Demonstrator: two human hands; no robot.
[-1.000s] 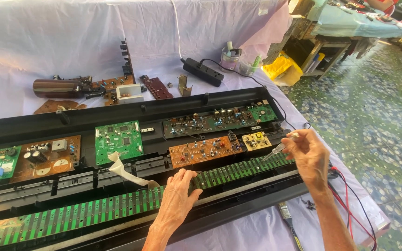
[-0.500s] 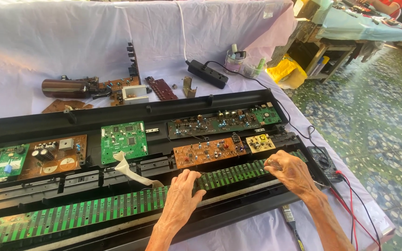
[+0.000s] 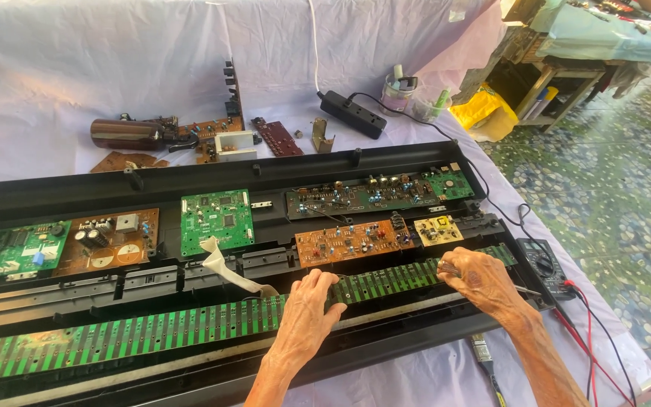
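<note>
Both hands (image 3: 386,298) hide part of the green contact strip (image 3: 190,332).

Yellow bag (image 3: 484,113) by far table

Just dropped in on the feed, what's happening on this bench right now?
A person is bent over an opened electronic keyboard case on a cloth-covered table. The left hand presses flat on the long green contact strip. The right hand rests at the strip's right end, pinching a slim metal tool. Several circuit boards sit exposed inside, including an orange board. A multimeter with red leads lies just right of the case.
</note>
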